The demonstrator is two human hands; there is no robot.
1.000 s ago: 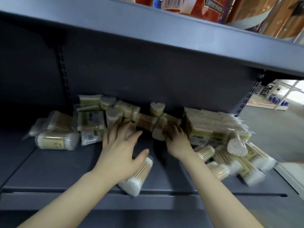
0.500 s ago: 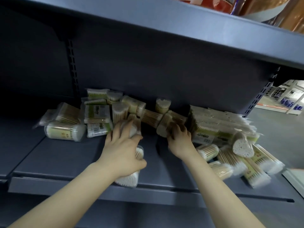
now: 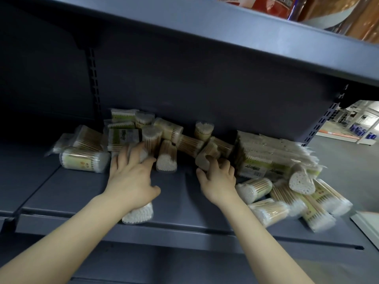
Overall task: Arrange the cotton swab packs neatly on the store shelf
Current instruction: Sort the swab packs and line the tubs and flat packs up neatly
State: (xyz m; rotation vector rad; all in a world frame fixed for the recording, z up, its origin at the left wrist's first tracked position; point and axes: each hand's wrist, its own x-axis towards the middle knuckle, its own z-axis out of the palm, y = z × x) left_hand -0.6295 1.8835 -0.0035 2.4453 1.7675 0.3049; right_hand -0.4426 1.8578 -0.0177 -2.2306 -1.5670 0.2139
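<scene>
On the dark grey metal store shelf [image 3: 61, 187], head view only: loose jumble of clear plastic cotton swab packs [image 3: 164, 138] against the back panel, white tips and tan sticks showing through. Flat film-wrapped stack of swab bags [image 3: 272, 152] sits at right, with more cylinders [image 3: 287, 201] tumbled in front of it.

Change from a second ago: left hand [image 3: 131, 181] has slid from near the shelf lip deeper toward the pile. The heart-ended swab pack [image 3: 139, 214] it covered a second ago now pokes out from under its wrist, near the front edge. Fingers spread, fairly straight, tips touching packs in the pile; whether anything is gripped underneath, cannot tell. Right hand [image 3: 219, 179] stays at the middle cluster, fingers curled on a tan tilted pack [image 3: 205, 158], looks like a pinch-grip.

Judgement: sorting is barely begun, nothing lined up yet; both hands seem to be gathering the middle packs to stand or row them.

Materials: packs are glossy rigid-looking plastic, heart or round cross-section, so lying ones likely roll. One heart-ended tub [image 3: 166, 158] lies end-on between the hands. Left of the pile lies a labelled cylinder [image 3: 84, 160]. Bags are soft, crinkly film. Shelf is matte painted metal. Orange snack bags [image 3: 287, 5] on the upper shelf.
</scene>
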